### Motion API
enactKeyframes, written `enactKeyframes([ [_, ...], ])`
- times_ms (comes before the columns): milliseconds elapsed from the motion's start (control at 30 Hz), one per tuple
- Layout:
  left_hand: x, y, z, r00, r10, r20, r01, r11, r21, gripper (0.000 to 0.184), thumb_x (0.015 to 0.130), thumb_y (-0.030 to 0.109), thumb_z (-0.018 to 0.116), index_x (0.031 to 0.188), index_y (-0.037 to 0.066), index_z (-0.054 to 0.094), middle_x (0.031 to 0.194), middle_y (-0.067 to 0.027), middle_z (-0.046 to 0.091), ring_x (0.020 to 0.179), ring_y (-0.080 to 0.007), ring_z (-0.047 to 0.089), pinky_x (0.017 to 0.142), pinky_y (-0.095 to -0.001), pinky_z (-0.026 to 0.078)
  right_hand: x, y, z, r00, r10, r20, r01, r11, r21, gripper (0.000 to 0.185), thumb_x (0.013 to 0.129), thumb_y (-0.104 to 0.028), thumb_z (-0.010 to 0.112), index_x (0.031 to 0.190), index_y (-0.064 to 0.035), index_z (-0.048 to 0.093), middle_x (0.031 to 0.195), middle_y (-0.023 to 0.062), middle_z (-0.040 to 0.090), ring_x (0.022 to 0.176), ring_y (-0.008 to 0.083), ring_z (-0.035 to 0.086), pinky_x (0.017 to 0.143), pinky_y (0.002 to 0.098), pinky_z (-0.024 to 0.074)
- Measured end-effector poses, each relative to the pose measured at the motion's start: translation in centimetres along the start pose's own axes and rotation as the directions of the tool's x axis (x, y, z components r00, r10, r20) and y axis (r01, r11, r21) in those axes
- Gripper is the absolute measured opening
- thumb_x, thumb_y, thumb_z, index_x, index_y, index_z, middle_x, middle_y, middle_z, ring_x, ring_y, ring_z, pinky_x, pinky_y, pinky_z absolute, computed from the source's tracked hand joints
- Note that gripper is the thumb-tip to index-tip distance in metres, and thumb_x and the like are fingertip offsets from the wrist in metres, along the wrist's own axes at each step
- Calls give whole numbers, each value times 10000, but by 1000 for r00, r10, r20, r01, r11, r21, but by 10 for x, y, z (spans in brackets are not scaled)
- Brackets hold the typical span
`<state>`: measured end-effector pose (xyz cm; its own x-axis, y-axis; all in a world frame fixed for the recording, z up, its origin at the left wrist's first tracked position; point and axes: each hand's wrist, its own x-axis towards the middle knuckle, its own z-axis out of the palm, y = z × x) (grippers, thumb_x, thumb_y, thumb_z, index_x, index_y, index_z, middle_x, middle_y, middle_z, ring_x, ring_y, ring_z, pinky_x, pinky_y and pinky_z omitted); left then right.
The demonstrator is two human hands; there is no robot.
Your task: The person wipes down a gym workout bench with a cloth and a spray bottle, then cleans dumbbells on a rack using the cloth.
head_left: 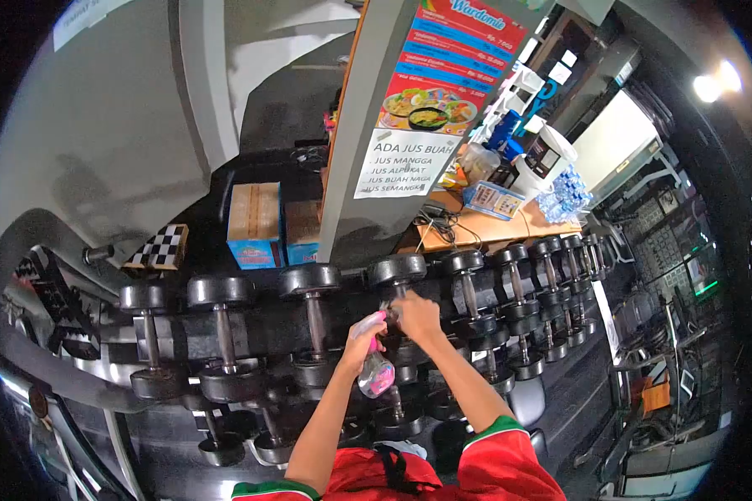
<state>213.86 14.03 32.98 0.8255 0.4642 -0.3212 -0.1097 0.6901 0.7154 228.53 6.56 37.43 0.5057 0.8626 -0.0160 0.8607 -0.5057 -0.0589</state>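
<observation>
My left hand (361, 342) is closed around the neck of a clear spray bottle (378, 376) with a pink trigger head and a pink label. The bottle is tilted and hangs over the dumbbell rack. Close beside it, my right hand (416, 317) is curled at the handle of a dumbbell (398, 269) in the upper row. Something greyish shows by its fingers, too small and blurred to name. On either side lie more black dumbbells with metal handles, among them one to the left (313, 313) and one to the right (468, 288).
A lower row of dumbbells (397, 413) runs beneath the upper one. Behind stands a grey pillar (342, 225) with a menu poster (451, 71). Cardboard boxes (255, 221) sit left of it. On the right, a wooden counter (476, 230) carries a white bucket (547, 159) and bottled water (564, 196).
</observation>
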Motion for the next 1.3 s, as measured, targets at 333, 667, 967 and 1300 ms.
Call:
enactKeyframes([
  [333, -6, 7, 7, 999, 29, -17, -29, 1000, -2, 205, 870, 183, 617, 999, 24, 630, 778, -37, 593, 508, -112, 534, 521, -300, 520, -29, -15, -10, 949, 244, -198, -140, 892, 430, 288, 737, -199, 695, 989, -66, 653, 891, 129, 640, 833, 353, 642, 696, 424, 518],
  [667, 11, 42, 38, 949, 171, -266, -96, 957, 273, 226, 832, 206, 629, 886, -14, 631, 709, -54, 564, 448, -134, 512, 445, -321, 540, -21, 12, 14, 782, 553, -288, -53, 519, 853, 254, 822, -187, 689, 956, 21, 636, 870, 127, 652, 774, 226, 622, 724, 327, 472],
  [967, 9, 32, 35, 933, 193, -304, -117, 960, 253, 229, 832, 221, 634, 888, -1, 618, 721, -63, 561, 450, -142, 516, 463, -338, 546, -21, 18, 22, 752, 626, -205, -52, 366, 929, 296, 827, -186, 687, 1026, 21, 616, 945, 131, 646, 852, 252, 632, 773, 353, 476],
  [1300, -28, 25, -13, 964, 193, -182, -177, 979, 100, 217, 868, 228, 575, 899, 13, 582, 804, -79, 583, 560, -165, 541, 556, -372, 532, -10, -48, 0, 801, 555, 222, 21, -398, 917, 327, 891, -197, 596, 1188, -76, 530, 1061, 33, 605, 950, 137, 565, 841, 290, 446],
])
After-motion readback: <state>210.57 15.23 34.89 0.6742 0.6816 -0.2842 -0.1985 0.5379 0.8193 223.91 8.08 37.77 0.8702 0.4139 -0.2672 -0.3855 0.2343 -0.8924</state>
